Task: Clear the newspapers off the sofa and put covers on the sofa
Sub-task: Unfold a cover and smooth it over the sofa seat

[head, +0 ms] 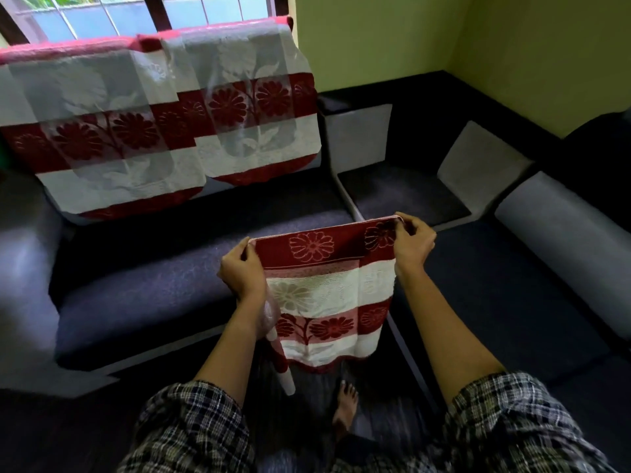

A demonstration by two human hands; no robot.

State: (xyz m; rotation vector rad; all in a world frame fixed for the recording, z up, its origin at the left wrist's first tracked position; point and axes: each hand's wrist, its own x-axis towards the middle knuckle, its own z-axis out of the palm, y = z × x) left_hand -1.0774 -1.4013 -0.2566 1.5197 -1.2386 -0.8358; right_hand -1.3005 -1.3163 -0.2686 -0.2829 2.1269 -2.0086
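A red-and-white flowered sofa cover (327, 302) hangs in front of me, held up by its top edge over the floor before the sofa. My left hand (240, 271) pinches its top left corner and my right hand (411, 244) pinches its top right corner. Two matching covers (112, 138) (259, 107) are draped over the backrest of the dark two-seat sofa (143, 288). A rolled pale thing in clear wrap (273, 322) hangs under my left wrist; what it is I cannot tell. No newspapers show on the seats.
A second dark sofa (505, 288) with grey cushions runs along the right, meeting the first at the corner by the green wall. A window is behind the left sofa. My bare foot (345, 407) stands on the dark floor between the sofas.
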